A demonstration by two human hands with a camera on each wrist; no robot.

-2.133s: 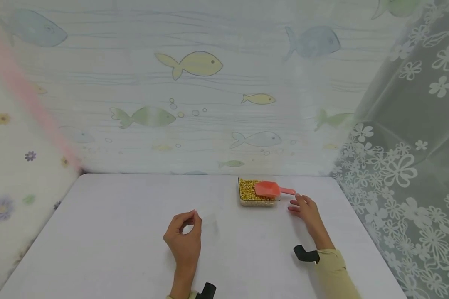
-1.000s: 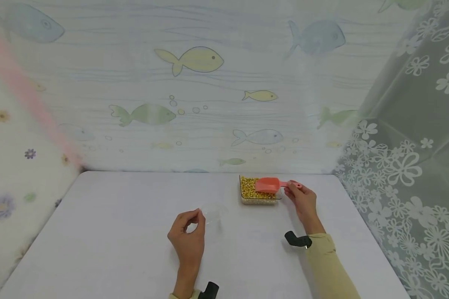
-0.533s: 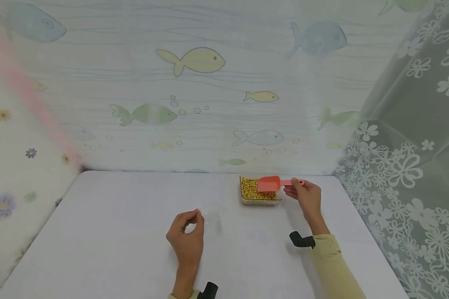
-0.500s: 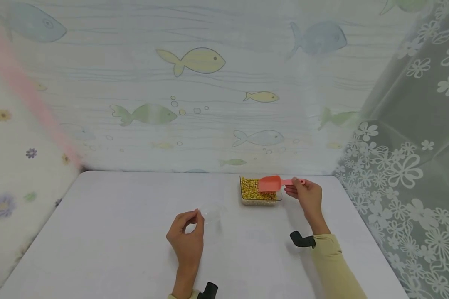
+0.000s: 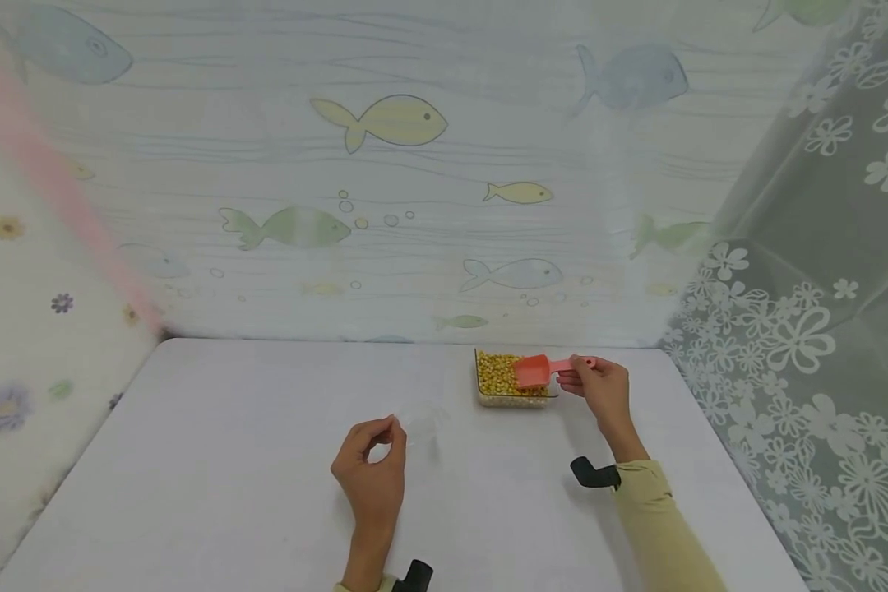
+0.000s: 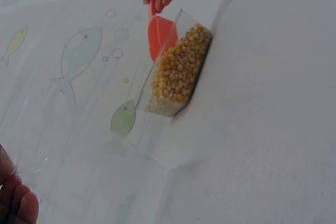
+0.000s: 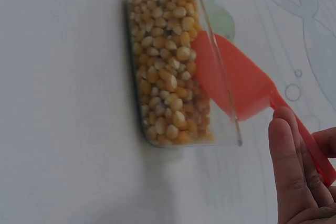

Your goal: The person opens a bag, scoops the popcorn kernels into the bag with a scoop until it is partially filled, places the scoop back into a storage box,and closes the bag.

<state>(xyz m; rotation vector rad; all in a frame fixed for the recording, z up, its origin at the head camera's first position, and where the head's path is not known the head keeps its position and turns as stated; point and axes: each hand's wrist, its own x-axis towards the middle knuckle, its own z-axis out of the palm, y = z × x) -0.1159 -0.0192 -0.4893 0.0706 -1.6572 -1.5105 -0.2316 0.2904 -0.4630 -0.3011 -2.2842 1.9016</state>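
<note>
A clear glass container [image 5: 514, 402] of yellow corn kernels [image 7: 165, 66] sits near the table's back edge. My right hand [image 5: 605, 395] pinches the handle of a red-orange scoop [image 7: 226, 80] from the right of the container. The scoop's front end dips into the kernels, its edge partly behind the glass wall in the right wrist view. Nearer the front, my left hand [image 5: 373, 477] pinches thumb to finger on what looks like a clear plastic bag [image 5: 420, 427], faint against the white table. Only the left fingertips [image 6: 26, 208] show in the left wrist view.
The white table [image 5: 229, 460] ends at a fish-print curtain [image 5: 400, 271] just behind the container. Flower-print sheets [image 5: 792, 345] hang along both sides. A black wrist mount [image 5: 594, 474] juts out from the right sleeve.
My right hand has reached the scoop lying on the kernels and gripped its handle. The scoop rose slightly, then tipped down into the kernels. My left hand stayed nearly still.
</note>
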